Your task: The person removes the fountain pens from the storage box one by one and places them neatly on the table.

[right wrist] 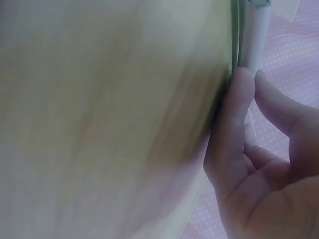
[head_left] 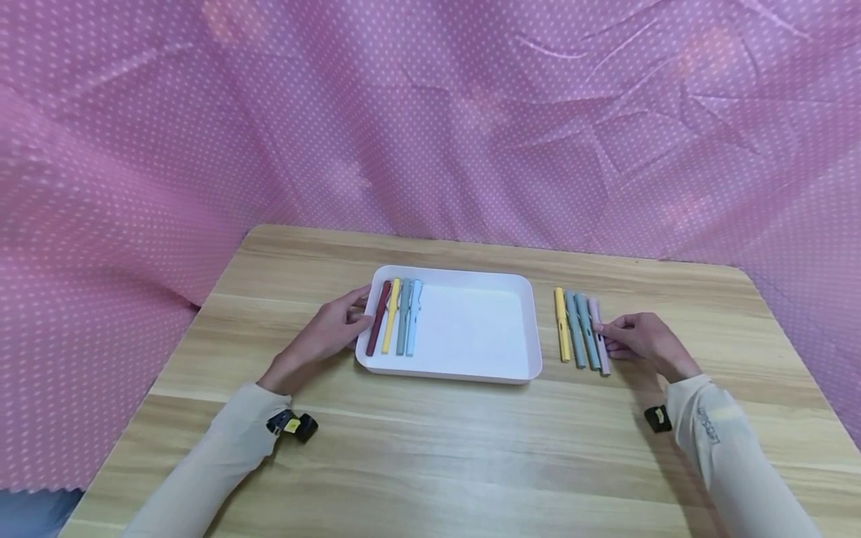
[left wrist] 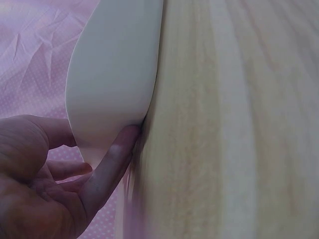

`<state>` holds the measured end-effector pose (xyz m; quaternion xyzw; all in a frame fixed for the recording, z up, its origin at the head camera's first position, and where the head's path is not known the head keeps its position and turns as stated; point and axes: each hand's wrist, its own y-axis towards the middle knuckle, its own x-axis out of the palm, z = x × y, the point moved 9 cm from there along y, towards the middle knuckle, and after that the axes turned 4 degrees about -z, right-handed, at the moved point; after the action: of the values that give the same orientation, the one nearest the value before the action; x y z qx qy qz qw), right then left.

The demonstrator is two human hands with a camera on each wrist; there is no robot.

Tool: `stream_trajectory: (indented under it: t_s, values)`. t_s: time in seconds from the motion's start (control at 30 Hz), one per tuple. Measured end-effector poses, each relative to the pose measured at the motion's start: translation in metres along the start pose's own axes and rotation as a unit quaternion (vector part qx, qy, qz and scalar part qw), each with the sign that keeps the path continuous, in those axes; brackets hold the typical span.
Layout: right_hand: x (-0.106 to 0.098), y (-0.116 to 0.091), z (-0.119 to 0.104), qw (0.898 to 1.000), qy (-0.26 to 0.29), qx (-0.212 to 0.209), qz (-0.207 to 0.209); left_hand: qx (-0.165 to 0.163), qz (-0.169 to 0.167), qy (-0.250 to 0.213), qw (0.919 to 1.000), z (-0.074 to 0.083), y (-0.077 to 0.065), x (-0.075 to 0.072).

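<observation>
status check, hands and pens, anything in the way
Left hand grips tray at its left end. Right hand pinches lilac pen. Three other pens lie between lilac pen and tray.

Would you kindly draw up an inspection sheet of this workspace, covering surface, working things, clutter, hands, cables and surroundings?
Surface: wood-grain table.
Job's things: white tray with dark red pen, yellow pen, grey-green pen and light blue pen side by side at its left end; right of it, on the table, second yellow pen, two blue-green pens and lilac pen.
Clutter: nothing seen.
Hands: left hand grips the tray's left end; right hand pinches the lilac pen.
Cables: nothing seen.
Surroundings: pink dotted cloth behind the table and along both sides.
</observation>
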<state>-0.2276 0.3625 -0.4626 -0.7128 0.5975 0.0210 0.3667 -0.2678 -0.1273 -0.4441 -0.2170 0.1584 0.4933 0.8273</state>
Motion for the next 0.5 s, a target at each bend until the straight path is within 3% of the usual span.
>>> stream_trajectory:
  t_s: [0.5]
  values:
    - [0.002,-0.001,-0.002,1.0,-0.015,0.0,-0.003,0.008,0.0,-0.002,1.0,0.0027,-0.0011,-0.0003]
